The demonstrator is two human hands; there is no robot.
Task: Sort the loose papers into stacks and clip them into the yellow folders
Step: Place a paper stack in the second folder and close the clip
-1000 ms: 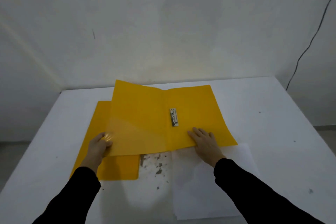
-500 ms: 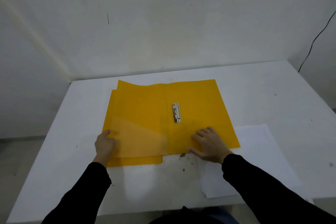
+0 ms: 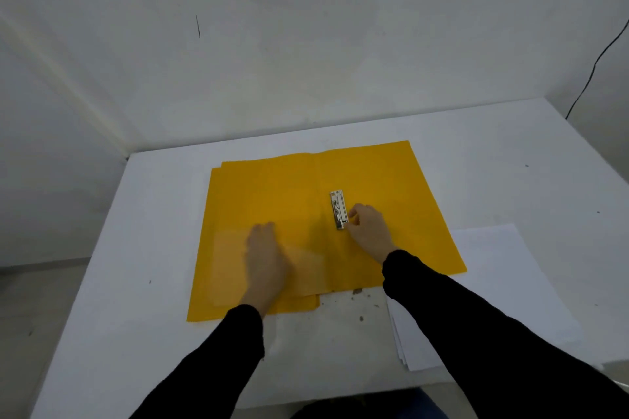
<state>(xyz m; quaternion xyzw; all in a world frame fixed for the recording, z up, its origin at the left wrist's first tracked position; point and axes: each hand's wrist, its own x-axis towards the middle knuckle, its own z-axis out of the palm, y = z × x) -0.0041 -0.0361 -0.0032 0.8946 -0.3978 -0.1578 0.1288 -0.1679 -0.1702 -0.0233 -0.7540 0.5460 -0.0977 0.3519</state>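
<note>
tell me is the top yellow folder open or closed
Open: the top yellow folder lies spread flat, its metal clip exposed right of the centre fold.

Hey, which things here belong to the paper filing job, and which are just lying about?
Job: open yellow plastic folder, its silver metal clip pinched by the right hand, second yellow folder beneath, stack of white paper sheets.
Lying about: dark crumbs on the white table, thin black cable on the wall.

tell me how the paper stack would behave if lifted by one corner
Probably floppy: the paper stack looks like thin loose sheets, so it would droop. Likely to fan apart, since its near edges already lie staggered, unclipped. May slide easily on the smooth table.
</note>
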